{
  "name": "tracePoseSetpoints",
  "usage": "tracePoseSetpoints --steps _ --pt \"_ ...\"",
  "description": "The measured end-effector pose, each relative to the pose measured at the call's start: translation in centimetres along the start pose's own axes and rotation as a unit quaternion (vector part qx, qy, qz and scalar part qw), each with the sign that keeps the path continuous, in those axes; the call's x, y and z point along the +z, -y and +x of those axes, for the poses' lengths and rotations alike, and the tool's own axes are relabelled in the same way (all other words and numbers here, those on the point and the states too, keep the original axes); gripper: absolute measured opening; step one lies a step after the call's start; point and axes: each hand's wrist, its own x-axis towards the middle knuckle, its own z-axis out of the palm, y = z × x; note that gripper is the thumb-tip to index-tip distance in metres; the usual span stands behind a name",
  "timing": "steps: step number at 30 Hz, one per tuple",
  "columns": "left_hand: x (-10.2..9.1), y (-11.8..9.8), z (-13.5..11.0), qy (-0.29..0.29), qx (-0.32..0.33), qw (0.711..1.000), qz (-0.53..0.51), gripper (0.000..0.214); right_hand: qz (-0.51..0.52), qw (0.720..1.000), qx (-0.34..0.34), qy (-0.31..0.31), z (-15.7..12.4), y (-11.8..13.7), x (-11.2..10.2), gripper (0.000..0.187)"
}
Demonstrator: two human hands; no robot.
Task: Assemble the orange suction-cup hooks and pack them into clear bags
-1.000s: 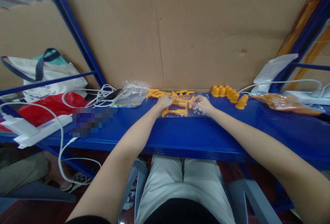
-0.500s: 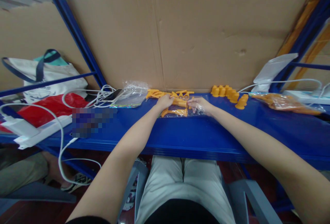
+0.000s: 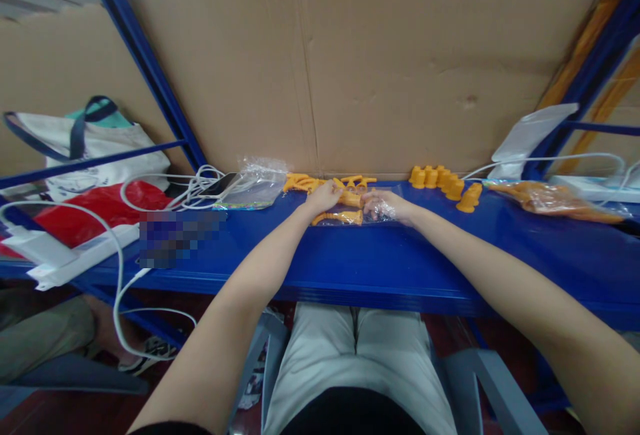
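Note:
Over the blue shelf, my left hand (image 3: pixel 323 199) is closed around the left end of an orange plastic piece (image 3: pixel 351 199), which looks like a flared tube. My right hand (image 3: pixel 383 205) is at the piece's right end, its fingers bent and gripping a clear plastic bag (image 3: pixel 395 215). Shiny film covers part of those fingers, so their exact contact with the piece is hard to see. Just below, a second orange piece (image 3: pixel 340 217) lies in or under the clear film. Behind my hands are several loose orange parts (image 3: pixel 357 182) with thin arms.
Several orange stepped cones (image 3: pixel 440 178) stand at the back right, near a filled bag of orange parts (image 3: pixel 550 199). Leftward lie a flat clear bag (image 3: pixel 265 185), white cables (image 3: pixel 200 188), a power strip (image 3: pixel 85 258) and a red bag (image 3: pixel 105 208). Cardboard (image 3: pixel 375 75) closes the back.
My left hand has shifted slightly right along the orange piece. The fingers of my right hand have curled in more at its other end. The surroundings are the same.

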Motion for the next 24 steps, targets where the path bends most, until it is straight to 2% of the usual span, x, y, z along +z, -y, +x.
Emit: tracePoseSetpoints --steps 3,5,9,11,12,14,18,24 --pt "0.0 0.0 -0.2 0.015 0.011 1.0 0.015 0.037 -0.056 0.998 -0.013 -0.008 0.3 -0.1 -1.2 0.024" --pt "0.1 0.1 -0.3 0.021 0.017 0.999 0.027 0.038 -0.129 0.99 -0.027 -0.044 0.7 0.1 -2.5 0.019" --pt "0.0 0.2 -0.5 0.026 0.018 0.999 0.035 0.04 -0.255 0.944 -0.052 -0.203 1.7 0.8 -5.6 0.019" --pt "0.0 0.1 -0.6 0.026 0.02 0.999 0.036 0.04 -0.287 0.923 -0.054 -0.251 2.4 1.2 -6.6 0.022" --pt "0.0 0.0 -0.6 0.027 0.021 0.999 0.039 0.04 -0.301 0.917 -0.05 -0.256 2.8 1.4 -6.9 0.024" --pt "-0.2 -0.1 -0.7 0.032 0.021 0.998 0.044 0.041 -0.325 0.915 -0.048 -0.234 3.7 1.7 -7.1 0.026" --pt "-0.3 -0.3 -0.8 0.039 0.017 0.998 0.047 0.042 -0.385 0.911 -0.085 -0.119 6.0 2.2 -6.9 0.03" --pt "-0.1 0.0 -0.4 0.039 0.017 0.999 0.025 0.041 -0.437 0.89 -0.108 -0.077 9.6 2.5 -6.9 0.04"
